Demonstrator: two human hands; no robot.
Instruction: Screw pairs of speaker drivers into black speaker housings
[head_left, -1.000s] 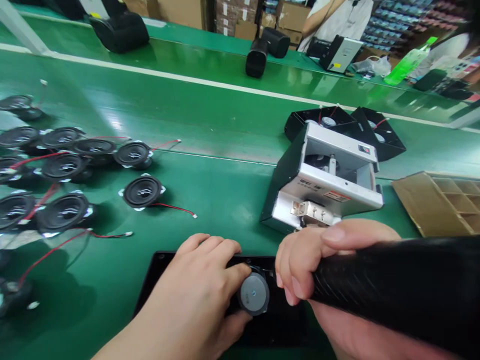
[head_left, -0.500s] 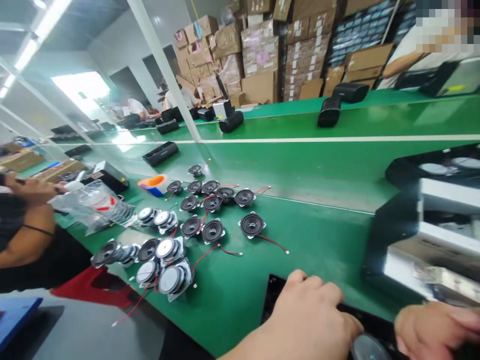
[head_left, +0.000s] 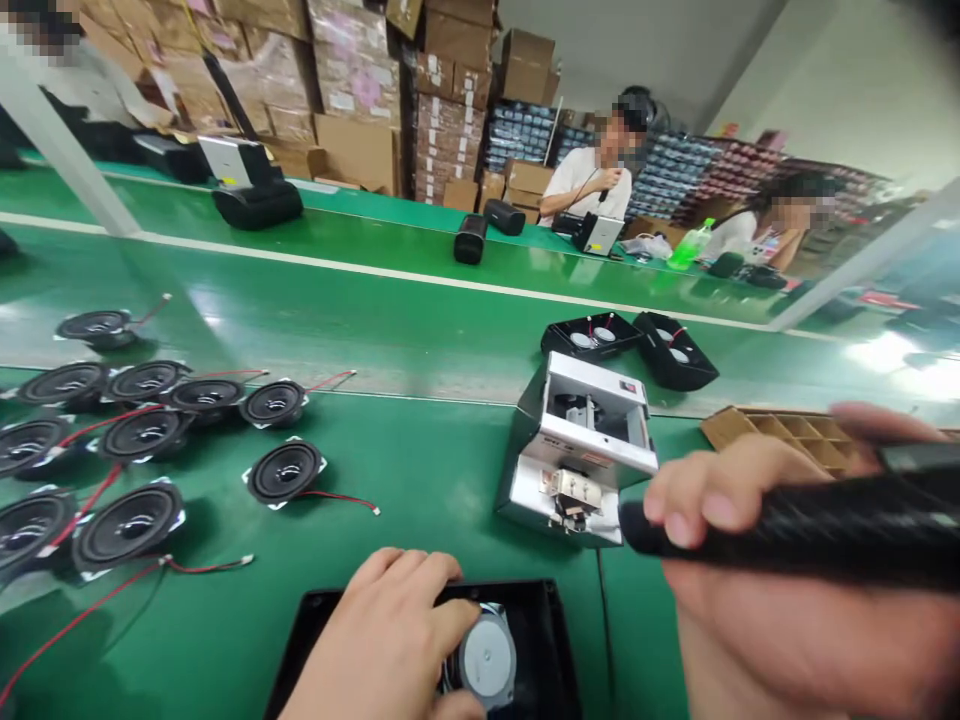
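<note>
My left hand reaches into a black speaker housing at the bottom middle. Its thumb and forefinger close on the left edge of a round speaker, which lies with its grey magnet side up inside the housing. My right hand, blurred and close to the camera, is wrapped round a thick black electric screwdriver. That tool lies nearly level, to the right of the housing and above the bench. Its tip is not clearly visible.
Several loose speakers with red wires lie on the green bench at left. A white-and-black machine stands ahead, its cable running down the bench. Behind it are two housings and a divided cardboard tray. Co-workers sit across.
My view has swung right, bringing the machine and the cardboard tray into full view. My right hand is now raised with the screwdriver in it. The left hand stays at the housing.
</note>
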